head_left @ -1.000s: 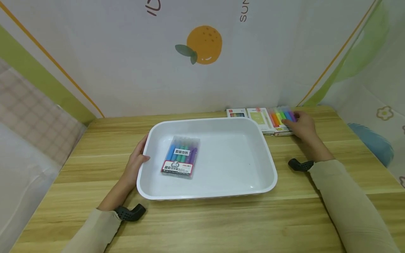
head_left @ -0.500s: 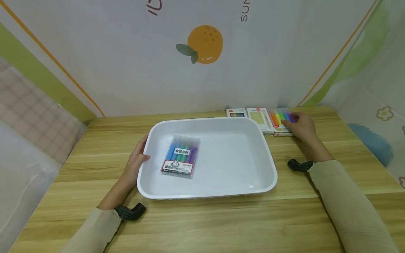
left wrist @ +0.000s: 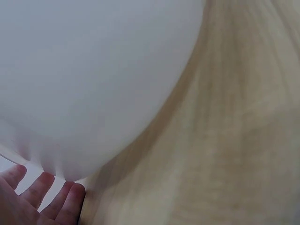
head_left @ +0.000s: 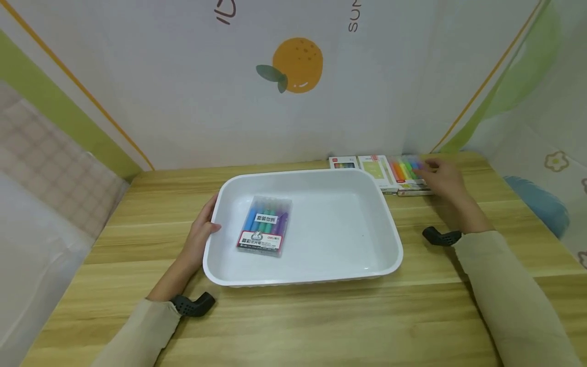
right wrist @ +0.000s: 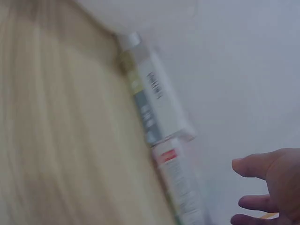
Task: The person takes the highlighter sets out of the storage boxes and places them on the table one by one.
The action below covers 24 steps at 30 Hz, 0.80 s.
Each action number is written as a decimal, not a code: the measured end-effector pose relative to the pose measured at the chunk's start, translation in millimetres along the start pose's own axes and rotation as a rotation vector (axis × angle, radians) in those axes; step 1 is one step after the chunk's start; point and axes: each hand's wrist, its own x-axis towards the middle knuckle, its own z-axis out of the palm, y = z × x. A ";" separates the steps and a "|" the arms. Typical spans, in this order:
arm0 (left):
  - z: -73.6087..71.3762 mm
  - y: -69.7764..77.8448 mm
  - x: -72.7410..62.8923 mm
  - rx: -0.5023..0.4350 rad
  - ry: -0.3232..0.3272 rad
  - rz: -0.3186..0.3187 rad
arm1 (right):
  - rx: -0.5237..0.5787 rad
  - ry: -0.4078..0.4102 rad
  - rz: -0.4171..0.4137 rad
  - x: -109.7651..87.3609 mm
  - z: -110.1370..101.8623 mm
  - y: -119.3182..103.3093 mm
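Observation:
A white plastic tray (head_left: 339, 229) stands mid-table in the head view. My left hand (head_left: 202, 232) holds its left rim, thumb over the edge; in the left wrist view the fingers (left wrist: 40, 187) meet the outer wall. Inside the tray, towards its left, lies a clear pack of blue, green and purple highlighters (head_left: 264, 226). At the back right my right hand (head_left: 442, 178) is beside a pack of rainbow highlighters (head_left: 405, 168), which lies on top of another box. Its fingers are spread with nothing between them in the right wrist view.
Left of the rainbow pack are a white box with a green panel (head_left: 376, 171) and a smaller white box (head_left: 344, 163) partly behind the tray. A printed cloth (head_left: 197, 102) hangs along the back edge of the wooden table (head_left: 321, 321).
My right hand has come off the rainbow highlighters and shifted slightly right. The left hand has stayed at the tray's rim; the tray appears shifted only slightly in the view.

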 end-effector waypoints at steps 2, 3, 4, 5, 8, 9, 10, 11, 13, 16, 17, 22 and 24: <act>0.4 -0.6 0.4 -0.016 -0.005 0.002 | 0.009 -0.004 -0.020 -5.2 -4.0 -6.4; 0.4 -0.8 0.5 -0.023 -0.006 0.003 | 0.020 -0.006 -0.027 -7.9 -5.4 -10.6; 0.5 -0.9 0.5 -0.027 -0.006 0.002 | 0.024 -0.008 -0.034 -10.5 -6.5 -14.8; 0.6 -0.9 0.4 -0.032 -0.006 0.000 | 0.028 -0.008 -0.043 -13.1 -7.0 -19.7; 0.6 -0.3 -0.1 -0.033 -0.005 0.001 | 0.024 -0.013 -0.058 -20.6 -7.1 -33.6; 0.6 -0.1 -0.2 -0.033 -0.006 0.001 | 0.024 -0.015 -0.063 -23.2 -6.9 -38.2; 0.9 -0.2 -0.1 -0.033 -0.008 0.001 | 0.024 -0.017 -0.070 -25.5 -6.7 -42.6; 1.2 -0.4 0.1 -0.032 -0.009 0.001 | 0.026 -0.021 -0.076 -27.8 -6.8 -46.9; 1.7 -0.6 0.5 -0.025 -0.013 -0.001 | 0.026 -0.025 -0.087 -32.2 -7.4 -54.9; 2.0 -0.3 1.1 -0.019 -0.013 -0.004 | 0.031 -0.032 -0.114 -38.7 -9.0 -68.0; 2.0 0.0 1.1 -0.016 -0.012 -0.004 | 0.026 -0.032 -0.122 -40.4 -9.5 -72.3; 1.3 1.6 0.7 -0.019 -0.006 -0.010 | 0.018 -0.065 -0.158 -45.8 -11.4 -94.3; 1.2 1.7 0.5 -0.014 -0.006 -0.012 | 0.014 -0.079 -0.165 -46.9 -11.8 -102.6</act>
